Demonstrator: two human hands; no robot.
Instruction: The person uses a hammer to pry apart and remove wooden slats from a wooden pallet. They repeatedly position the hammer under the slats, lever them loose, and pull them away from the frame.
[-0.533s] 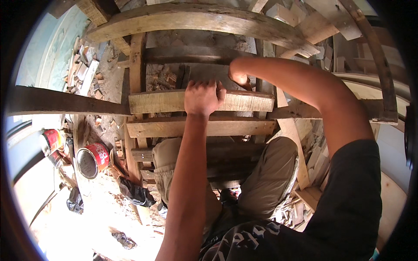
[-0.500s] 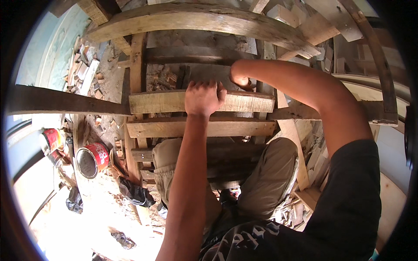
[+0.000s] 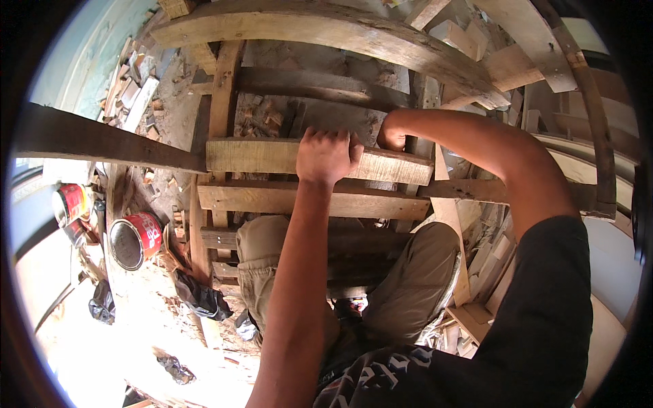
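Observation:
A pale wooden plank [image 3: 272, 155] lies crosswise over a rough frame of timbers in front of my bent knees. My left hand [image 3: 328, 155] grips it near the middle, fingers curled over its far edge. My right hand [image 3: 390, 136] reaches in from the right and is curled over the same far edge near the plank's right end; its fingertips are hidden behind the wood. A second, similar plank [image 3: 272, 198] lies parallel just below. A dark board [image 3: 340, 117] sits behind the gripped plank.
A big curved beam [image 3: 326, 30] arches across the top, and a dark beam [image 3: 102, 141] runs in from the left. Two red tin cans [image 3: 136, 238] [image 3: 70, 204] stand at the left among wood scraps. Offcuts are piled at the right [image 3: 490, 265].
My right hand has slid a little to the right and down along the plank's far edge. My left hand has stayed in place.

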